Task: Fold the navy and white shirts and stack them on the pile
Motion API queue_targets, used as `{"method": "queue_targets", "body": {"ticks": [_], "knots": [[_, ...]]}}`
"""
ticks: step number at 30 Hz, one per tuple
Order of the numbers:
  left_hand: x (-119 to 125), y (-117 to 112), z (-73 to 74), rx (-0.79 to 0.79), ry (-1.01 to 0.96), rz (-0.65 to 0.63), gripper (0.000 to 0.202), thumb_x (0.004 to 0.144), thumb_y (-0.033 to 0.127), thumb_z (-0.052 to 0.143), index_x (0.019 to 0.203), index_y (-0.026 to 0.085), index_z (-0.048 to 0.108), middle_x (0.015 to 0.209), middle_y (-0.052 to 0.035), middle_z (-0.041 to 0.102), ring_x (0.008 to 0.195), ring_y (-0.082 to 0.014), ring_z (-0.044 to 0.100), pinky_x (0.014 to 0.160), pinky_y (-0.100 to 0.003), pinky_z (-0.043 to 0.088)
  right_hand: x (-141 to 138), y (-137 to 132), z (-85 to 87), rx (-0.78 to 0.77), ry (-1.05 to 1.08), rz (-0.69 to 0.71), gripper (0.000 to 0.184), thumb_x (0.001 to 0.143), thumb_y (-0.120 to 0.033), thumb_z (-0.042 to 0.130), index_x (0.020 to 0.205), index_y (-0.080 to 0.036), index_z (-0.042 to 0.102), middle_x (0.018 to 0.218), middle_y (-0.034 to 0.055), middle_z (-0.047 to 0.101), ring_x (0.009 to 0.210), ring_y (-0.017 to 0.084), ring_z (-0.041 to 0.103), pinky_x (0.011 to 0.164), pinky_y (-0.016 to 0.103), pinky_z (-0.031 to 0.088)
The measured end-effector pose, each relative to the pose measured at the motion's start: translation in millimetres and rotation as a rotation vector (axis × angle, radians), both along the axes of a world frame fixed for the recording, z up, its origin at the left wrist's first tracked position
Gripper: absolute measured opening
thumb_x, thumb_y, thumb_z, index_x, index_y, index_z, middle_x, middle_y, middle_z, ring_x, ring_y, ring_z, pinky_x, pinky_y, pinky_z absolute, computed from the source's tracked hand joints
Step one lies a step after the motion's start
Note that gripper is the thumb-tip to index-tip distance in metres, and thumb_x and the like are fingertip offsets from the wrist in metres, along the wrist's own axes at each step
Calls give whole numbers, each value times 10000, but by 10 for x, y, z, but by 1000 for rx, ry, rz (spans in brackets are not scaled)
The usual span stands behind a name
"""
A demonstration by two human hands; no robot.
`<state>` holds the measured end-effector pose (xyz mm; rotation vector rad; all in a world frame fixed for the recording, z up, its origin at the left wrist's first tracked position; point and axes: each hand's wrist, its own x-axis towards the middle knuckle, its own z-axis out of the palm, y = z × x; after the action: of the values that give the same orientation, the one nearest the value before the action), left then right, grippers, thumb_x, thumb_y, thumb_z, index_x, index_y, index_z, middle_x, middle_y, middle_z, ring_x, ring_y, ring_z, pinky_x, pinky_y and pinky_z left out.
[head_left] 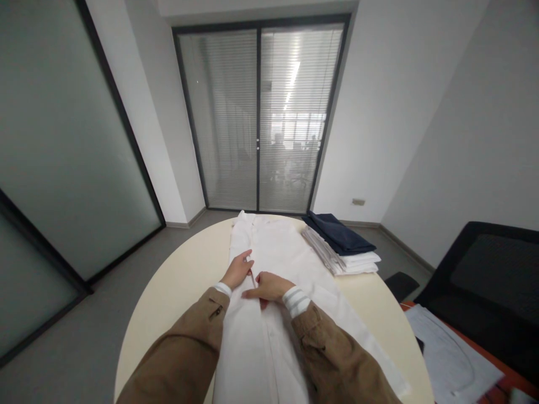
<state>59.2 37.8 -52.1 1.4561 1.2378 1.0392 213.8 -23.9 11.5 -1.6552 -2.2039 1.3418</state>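
A white long-sleeved shirt [269, 336] lies lengthwise on a round cream table [177, 275], its buttoned front facing up. My left hand [238, 270] and my right hand [269, 287] meet over the shirt's central placket, with brown sleeves and striped white cuffs showing. Fingers of my left hand pinch the placket's edge. My right hand's fingers reach across it, with the thumb apparently tucked under the fabric. The far end of the shirt reaches the table's back edge.
A folded stack of garments [339, 249], with navy cloth on top of white, stands on the table beyond my right hand. A black chair [484, 275] stands at the right, near an orange-edged desk [497, 387] holding white sheets. Behind lies a glazed door with blinds [257, 118].
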Motion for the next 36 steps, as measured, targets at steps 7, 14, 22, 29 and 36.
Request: {"method": "queue_targets", "body": {"ticks": [7, 14, 22, 29, 36], "knots": [[-20, -56, 106, 7, 6, 9, 571, 903, 217, 588, 1435, 83, 431, 615, 39, 581, 543, -100, 550, 600, -229, 482, 9, 37, 51, -15, 5, -7, 348, 871, -405, 581, 646, -142, 617, 671, 79, 720, 577, 145, 637, 556, 221, 459], [-56, -47, 106, 237, 161, -51, 530, 806, 37, 515, 1319, 152, 573, 1440, -142, 476, 883, -130, 639, 874, -312, 531, 71, 45, 127, -383, 272, -48, 355, 996, -352, 396, 802, -135, 600, 676, 42, 701, 516, 141, 669, 491, 228, 523], [-81, -202, 74, 637, 661, -328, 365, 812, 65, 527, 1070, 217, 736, 1404, -83, 538, 1218, -253, 521, 1078, -429, 401, 125, -27, 187, -559, 102, 236, 420, 852, -461, 675, 644, -99, 626, 594, 51, 691, 572, 117, 687, 550, 163, 537], [-134, -234, 168, 640, 663, -382, 210, 808, 106, 561, 930, 206, 701, 1313, -80, 613, 1202, -246, 542, 1051, -391, 417, 198, -44, 262, -593, 127, 291, 486, 846, -549, 645, 680, -93, 665, 651, 48, 708, 621, 105, 685, 588, 156, 506], [-73, -234, 224, 605, 574, -341, 187, 943, 223, 481, 955, 212, 667, 1301, -79, 611, 1176, -227, 555, 1046, -382, 414, 293, -13, 214, -417, 59, 332, 383, 890, -358, 625, 603, -120, 709, 678, 67, 726, 723, 124, 662, 622, 149, 475]]}}
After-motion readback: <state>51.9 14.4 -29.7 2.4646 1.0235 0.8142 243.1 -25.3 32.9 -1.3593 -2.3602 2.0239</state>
